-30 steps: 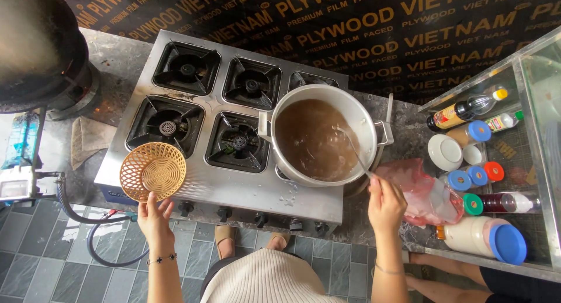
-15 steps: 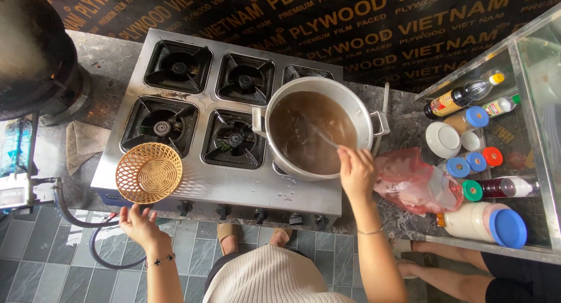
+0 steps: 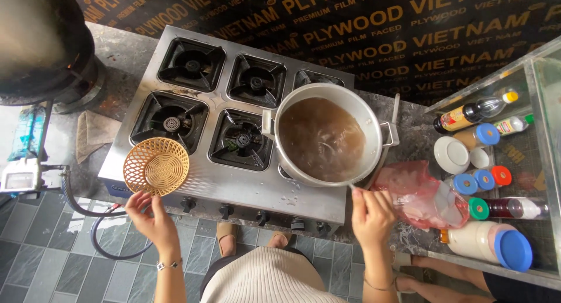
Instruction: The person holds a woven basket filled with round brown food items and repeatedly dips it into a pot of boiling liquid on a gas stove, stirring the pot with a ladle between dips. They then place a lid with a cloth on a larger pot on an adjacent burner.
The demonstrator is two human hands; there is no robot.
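Note:
A large metal pot (image 3: 374, 125) full of brown broth stands on the right side of a steel six-burner gas stove (image 3: 245, 186). My right hand (image 3: 371, 216) grips the thin handle of a ladle (image 3: 352, 188) that reaches over the pot's near rim into the broth; its bowl is hidden under the liquid. My left hand (image 3: 151, 216) holds a round woven basket strainer (image 3: 156, 166) by its near edge, over the stove's front left corner.
Right of the pot lies a pink plastic bag (image 3: 418, 192). A glass case (image 3: 534, 104) holds sauce bottles, capped jars and a small white bowl (image 3: 452, 155). A big dark pot (image 3: 41, 40) stands at far left, a gas hose (image 3: 87, 221) hangs below it.
My right hand pulled back from over the broth to the pot's near rim, still on the ladle. My left hand now grips the basket edge.

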